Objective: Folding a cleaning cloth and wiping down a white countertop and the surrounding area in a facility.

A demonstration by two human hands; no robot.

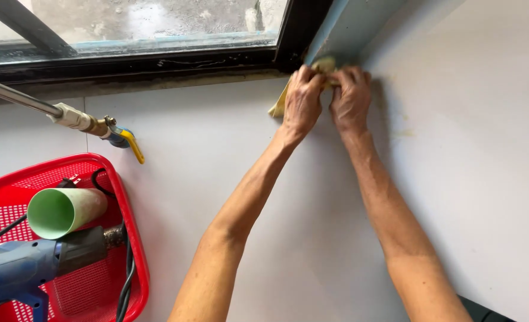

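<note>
Both my arms reach up to the corner where the dark window frame (288, 36) meets the white wall. My left hand (303, 98) and my right hand (351, 95) are side by side, fingers curled, pressing a pale yellow strip of material (279, 106) against the corner. A rounded yellowish piece (325, 62) shows just above my fingers, at the foot of the light blue panel (348, 27). Most of the yellow material is hidden behind my hands.
A metal pipe (14, 95) with a yellow-handled valve (124, 140) juts from the left. Below it a red perforated tray (106, 173) holds a green plastic tube (61, 211), a blue heat gun (26, 265) and a black cable (127, 274).
</note>
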